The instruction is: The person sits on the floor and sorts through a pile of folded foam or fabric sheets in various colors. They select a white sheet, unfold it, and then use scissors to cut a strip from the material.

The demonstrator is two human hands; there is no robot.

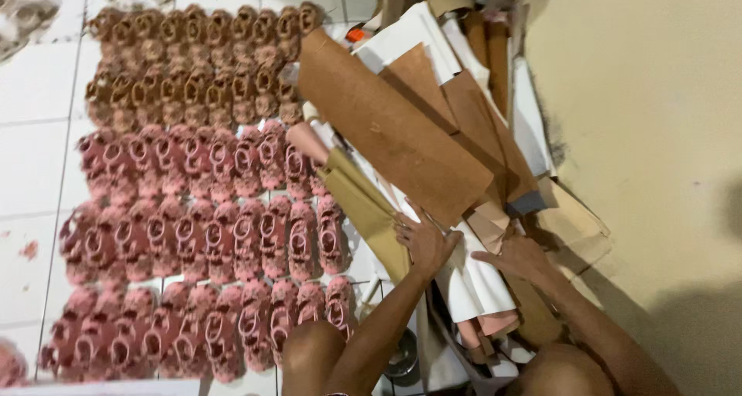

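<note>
My left hand (423, 240) rests with spread fingers on a pile of rolled sheets, touching a white roll (478, 282) and the edge of an olive-tan roll (363, 203). My right hand (519, 257) lies flat on the same pile, on brown and pinkish rolls just right of the white one. A large brown sheet roll (386, 125) lies diagonally above both hands. Neither hand grips anything that I can see.
Rows of pink sandal uppers (224, 241) and brown ones (193, 64) cover the white tiled floor (31, 164) at left. More brown and white sheets (464, 79) lean against a beige wall (657, 133) at right. My knees (309, 357) are at the bottom.
</note>
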